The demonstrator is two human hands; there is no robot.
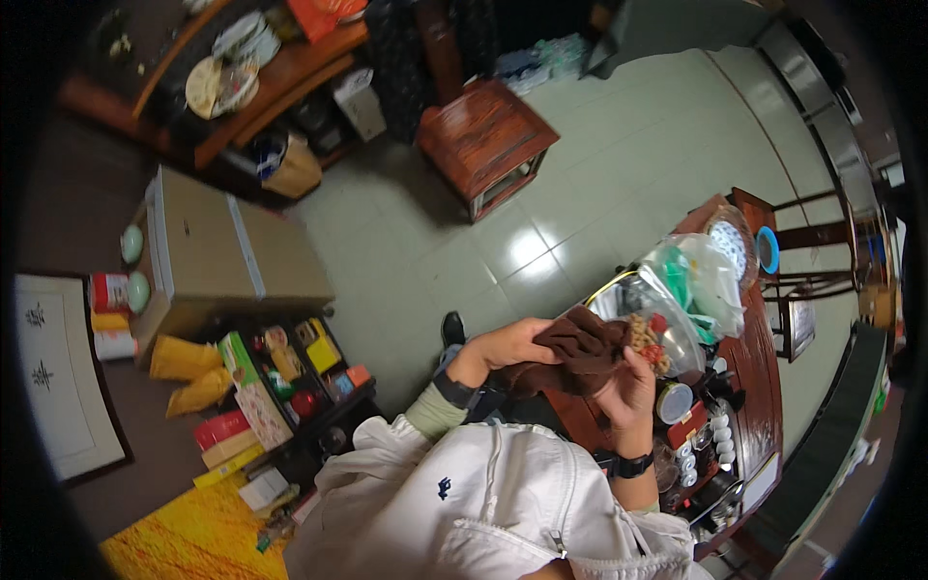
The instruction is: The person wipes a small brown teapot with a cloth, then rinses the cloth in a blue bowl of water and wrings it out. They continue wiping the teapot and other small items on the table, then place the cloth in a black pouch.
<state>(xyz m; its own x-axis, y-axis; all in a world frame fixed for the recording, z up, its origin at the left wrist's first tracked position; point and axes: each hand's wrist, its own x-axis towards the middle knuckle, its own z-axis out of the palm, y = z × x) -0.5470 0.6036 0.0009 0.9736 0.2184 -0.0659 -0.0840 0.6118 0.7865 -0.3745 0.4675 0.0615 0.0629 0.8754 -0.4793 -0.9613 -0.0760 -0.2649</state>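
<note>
Reddish wooden chair [488, 135] on pale tiled floor [628, 155]
</note>
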